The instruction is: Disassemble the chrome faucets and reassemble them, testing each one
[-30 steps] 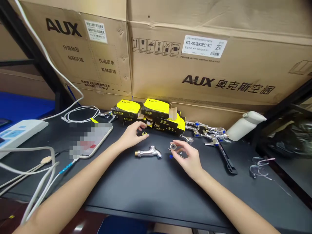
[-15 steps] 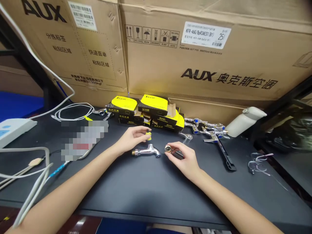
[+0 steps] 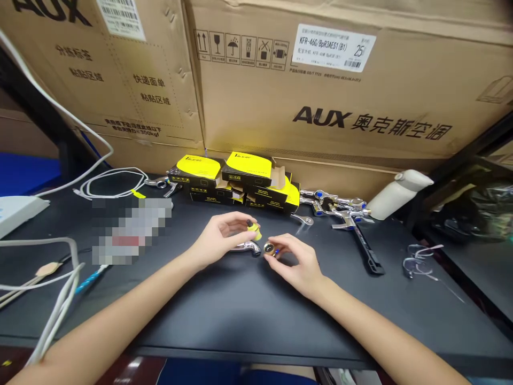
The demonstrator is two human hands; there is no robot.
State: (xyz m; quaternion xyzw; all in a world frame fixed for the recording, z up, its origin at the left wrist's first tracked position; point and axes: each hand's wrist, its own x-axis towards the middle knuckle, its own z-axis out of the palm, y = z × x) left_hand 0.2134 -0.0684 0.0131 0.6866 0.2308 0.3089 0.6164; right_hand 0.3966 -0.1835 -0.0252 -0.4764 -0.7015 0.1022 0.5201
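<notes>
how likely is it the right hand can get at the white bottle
Probably, with a detour: the right hand pinches a brass ring, and chrome fittings lie between it and the white bottle.

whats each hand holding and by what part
The left hand pinches a small yellow-and-black part by its near side in the fingers. The right hand holds a small brass-rimmed ring by its edge.

Backdrop: cardboard cartons (image 3: 320, 107), printed AUX, stacked behind surface
Surface: matte black (image 3: 192, 315)
Left: black metal frame (image 3: 36, 99), blue panel (image 3: 24, 174)
</notes>
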